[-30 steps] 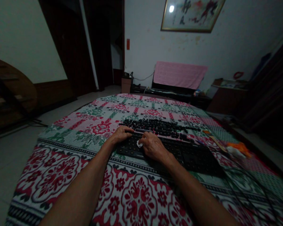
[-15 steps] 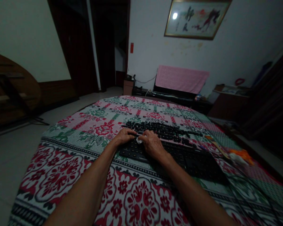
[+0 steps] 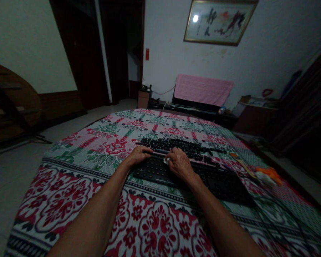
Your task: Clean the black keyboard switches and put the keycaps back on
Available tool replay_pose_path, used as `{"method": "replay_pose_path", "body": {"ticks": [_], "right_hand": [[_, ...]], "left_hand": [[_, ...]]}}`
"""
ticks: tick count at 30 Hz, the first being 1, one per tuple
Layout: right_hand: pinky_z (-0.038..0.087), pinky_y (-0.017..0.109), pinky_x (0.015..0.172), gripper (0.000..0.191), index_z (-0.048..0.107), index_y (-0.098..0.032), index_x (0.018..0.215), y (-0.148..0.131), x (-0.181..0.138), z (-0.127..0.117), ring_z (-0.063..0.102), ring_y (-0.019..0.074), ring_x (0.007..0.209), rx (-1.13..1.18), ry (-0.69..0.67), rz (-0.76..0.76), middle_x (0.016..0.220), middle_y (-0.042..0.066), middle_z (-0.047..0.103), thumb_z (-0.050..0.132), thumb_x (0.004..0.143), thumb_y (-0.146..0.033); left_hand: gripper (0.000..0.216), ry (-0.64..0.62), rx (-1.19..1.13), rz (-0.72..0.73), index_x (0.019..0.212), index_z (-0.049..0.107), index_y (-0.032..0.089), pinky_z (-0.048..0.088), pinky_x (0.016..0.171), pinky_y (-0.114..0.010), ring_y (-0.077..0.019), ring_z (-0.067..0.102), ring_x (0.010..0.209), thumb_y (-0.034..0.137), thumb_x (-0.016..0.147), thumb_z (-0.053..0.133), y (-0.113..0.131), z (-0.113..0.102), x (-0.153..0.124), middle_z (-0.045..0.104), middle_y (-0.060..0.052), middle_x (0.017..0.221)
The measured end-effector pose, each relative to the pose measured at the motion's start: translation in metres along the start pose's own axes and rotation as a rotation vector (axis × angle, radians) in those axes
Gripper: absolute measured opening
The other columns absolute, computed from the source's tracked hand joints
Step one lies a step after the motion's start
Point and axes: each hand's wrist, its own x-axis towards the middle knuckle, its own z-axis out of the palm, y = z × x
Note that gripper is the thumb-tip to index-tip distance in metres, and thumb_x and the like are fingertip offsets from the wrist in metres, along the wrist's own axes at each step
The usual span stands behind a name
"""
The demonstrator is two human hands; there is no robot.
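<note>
Head view showed, largest first, a flower-patterned blanket (image 3: 159, 225) spread under everything. On it lay a black keyboard (image 3: 216, 180), its key posts bare; taking that as the dial's centre, loose black keycaps (image 3: 182, 144) ran in rows at twelve o'clock, just beyond its far edge. The right hand (image 3: 180, 164) was over the keyboard towards eleven o'clock, fingers pinched closed on a crumpled white tissue (image 3: 166, 161). At ten o'clock the left hand (image 3: 139, 156) rested on the far left corner, fingers slightly bent; whether they gripped it could not be told. A crumpled orange bundle (image 3: 270, 175) sat apart at three o'clock. The likeliest mishap was a knuckle overshooting the far edge and scattering the keycaps; the tissue might also have torn on a post, or the keyboard slid on soft fabric under sideways pressure.
</note>
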Motion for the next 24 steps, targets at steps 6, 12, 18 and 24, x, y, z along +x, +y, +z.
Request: {"method": "replay_pose_path", "body": {"ticks": [6, 12, 18, 24], "right_hand": [[0.033, 0.029, 0.076, 0.03, 0.059, -0.024, 0.104, -0.01, 0.011, 0.011, 0.04, 0.0188, 0.089, 0.06, 0.095, -0.03, 0.1, 0.007, 0.049, 0.039, 0.084, -0.013], [0.033, 0.03, 0.073, 0.028, 0.062, -0.025, 0.097, -0.02, 0.019, 0.018, 0.04, 0.0195, 0.088, 0.022, 0.006, -0.014, 0.099, 0.007, 0.048, 0.038, 0.086, -0.015], [0.034, 0.029, 0.07, 0.025, 0.065, -0.022, 0.09, -0.005, 0.014, 0.007, 0.042, 0.0195, 0.084, -0.012, -0.048, 0.1, 0.094, 0.009, 0.049, 0.041, 0.084, -0.015], [0.034, 0.027, 0.074, 0.028, 0.066, -0.021, 0.091, 0.024, 0.011, -0.008, 0.045, 0.018, 0.086, 0.023, 0.008, 0.194, 0.09, 0.008, 0.051, 0.042, 0.08, -0.011]], "left_hand": [[0.032, -0.002, 0.008, 0.043, 0.089, 0.07, 0.016, 0.045, 0.078, -0.027, -0.0192, 0.059, 0.086, 0.017, 0.06, 0.056, 0.004, -0.001, -0.001, 0.069, -0.002, 0.088], [0.03, -0.008, 0.008, 0.066, 0.087, 0.07, 0.017, 0.044, 0.081, -0.028, -0.0191, 0.059, 0.087, 0.019, 0.061, 0.057, 0.005, -0.002, -0.001, 0.069, -0.002, 0.089], [0.034, 0.011, 0.013, -0.006, 0.091, 0.069, 0.015, 0.044, 0.079, -0.029, -0.0198, 0.059, 0.084, 0.019, 0.06, 0.057, 0.006, -0.001, -0.002, 0.068, -0.004, 0.092], [0.035, 0.0, -0.001, -0.03, 0.092, 0.069, 0.014, 0.045, 0.077, -0.029, -0.0198, 0.06, 0.085, 0.021, 0.06, 0.057, 0.009, -0.002, -0.004, 0.068, -0.005, 0.092]]}}
